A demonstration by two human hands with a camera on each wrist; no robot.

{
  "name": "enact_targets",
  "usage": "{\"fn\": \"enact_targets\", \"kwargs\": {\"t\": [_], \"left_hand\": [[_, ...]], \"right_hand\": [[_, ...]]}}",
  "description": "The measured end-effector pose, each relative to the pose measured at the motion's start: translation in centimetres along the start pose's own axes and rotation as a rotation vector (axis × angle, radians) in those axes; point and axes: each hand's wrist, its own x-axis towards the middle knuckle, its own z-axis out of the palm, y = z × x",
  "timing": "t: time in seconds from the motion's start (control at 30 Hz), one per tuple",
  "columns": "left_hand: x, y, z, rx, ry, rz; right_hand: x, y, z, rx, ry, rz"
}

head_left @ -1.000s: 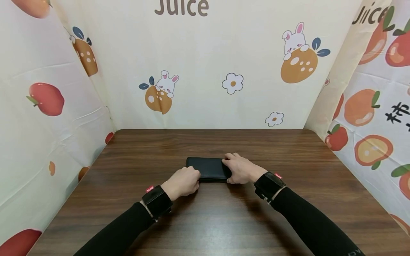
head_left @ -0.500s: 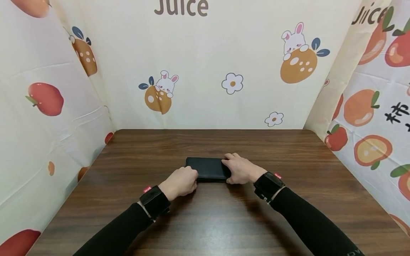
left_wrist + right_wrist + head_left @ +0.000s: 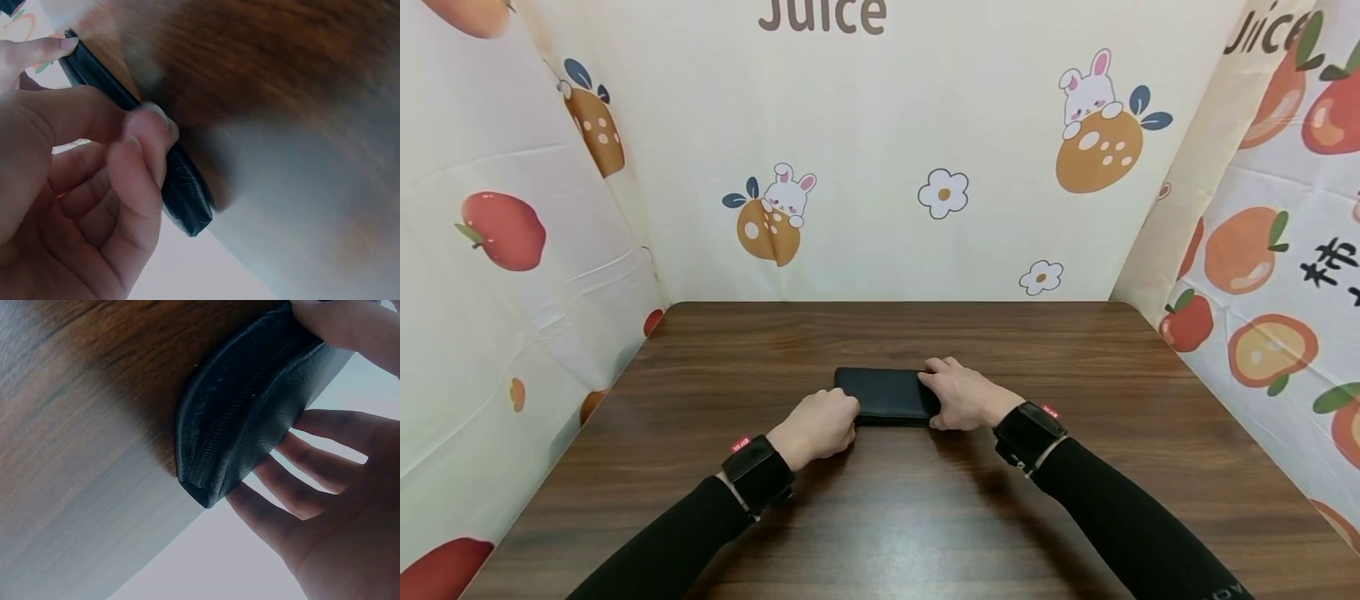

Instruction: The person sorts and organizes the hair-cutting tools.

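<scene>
A black zip-around wallet (image 3: 883, 396) lies flat near the middle of the table. My right hand (image 3: 962, 396) holds its right end, thumb at the near edge and fingers over the top. Toothed zipper (image 3: 215, 434) runs along the wallet's rounded edge in the right wrist view. At the near left corner, my left hand (image 3: 818, 423) pinches the zipper pull with thumb and forefinger; the pull itself is hidden between the fingertips (image 3: 147, 128). In the left wrist view, the right thumb (image 3: 53, 51) presses the wallet's far end.
The brown wood-grain table (image 3: 880, 517) spreads around both hands. Pale fruit-printed cloth (image 3: 865, 150) hangs along the back and both sides. Each wrist wears a black strap (image 3: 1030, 433) over a black sleeve.
My left hand has slid a little to the left along the wallet's near edge, uncovering more of that edge. The right hand and the wallet stay nearly in place.
</scene>
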Motion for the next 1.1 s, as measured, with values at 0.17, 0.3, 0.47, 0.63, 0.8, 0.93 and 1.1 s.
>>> {"fn": "enact_targets", "kwargs": {"t": [0.17,0.3,0.47,0.63,0.8,0.93,1.1], "left_hand": [[-0.1,-0.1,0.1,-0.001,0.018,0.0],[-0.1,-0.2,0.0,-0.011,0.028,0.005],[-0.1,-0.5,0.1,-0.011,0.024,-0.002],[-0.2,-0.7,0.1,-0.023,0.019,-0.012],[-0.2,-0.9,0.0,-0.032,0.011,-0.022],[-0.2,-1.2,-0.1,-0.036,0.01,-0.039],[-0.5,-1.5,-0.1,-0.05,0.03,-0.032]], "right_hand": [[0.0,0.1,0.0,-0.01,-0.001,-0.001],[0.1,0.2,0.1,-0.014,0.002,-0.007],[0.0,0.3,0.1,-0.024,0.007,-0.011],[0.1,0.3,0.1,-0.027,0.011,-0.012],[0.1,0.2,0.1,-0.026,0.01,-0.013],[0.0,0.1,0.0,-0.024,0.009,-0.012],[0.0,0.0,0.0,-0.024,0.006,-0.012]]}}
